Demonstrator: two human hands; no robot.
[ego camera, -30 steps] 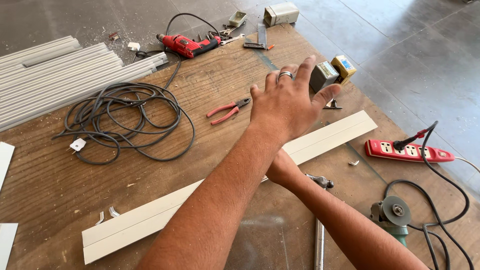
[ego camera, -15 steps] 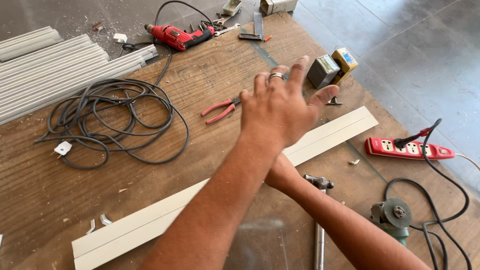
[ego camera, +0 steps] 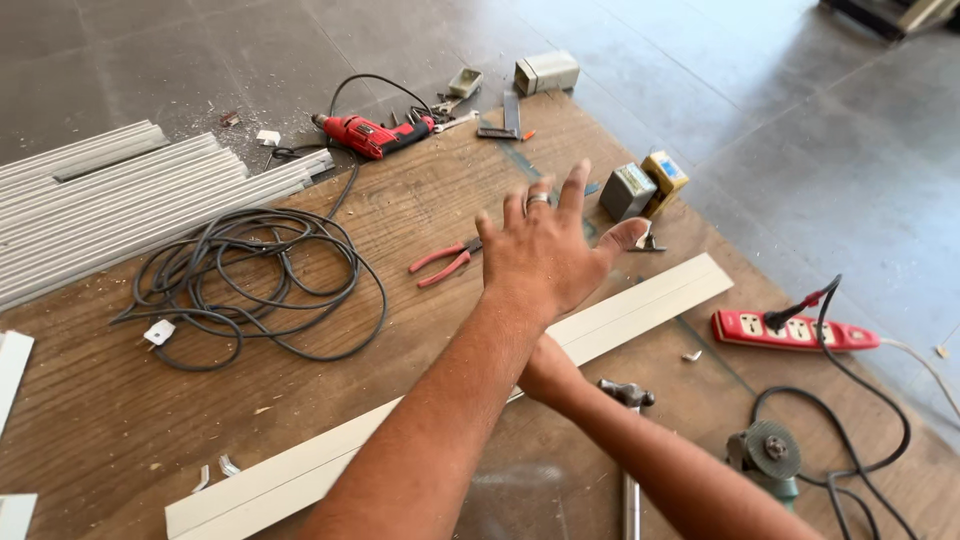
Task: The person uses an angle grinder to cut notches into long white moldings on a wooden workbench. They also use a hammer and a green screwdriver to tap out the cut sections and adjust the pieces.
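A long white profile strip (ego camera: 640, 305) lies diagonally across the wooden board (ego camera: 120, 420), from the lower left of the frame to right of centre. The right hand (ego camera: 545, 375) rests on it near its middle — mostly hidden under the left forearm, so I cannot tell its grip. The left hand (ego camera: 545, 255) hovers above with fingers spread wide, holding nothing, nearest the red pliers (ego camera: 445, 262) left of it. The step looks like steadying the strip while reaching across — a pick-up would call for closing on one tool. A coiled black cable (ego camera: 250, 285) lies at left, a red drill (ego camera: 370, 135) near the top.
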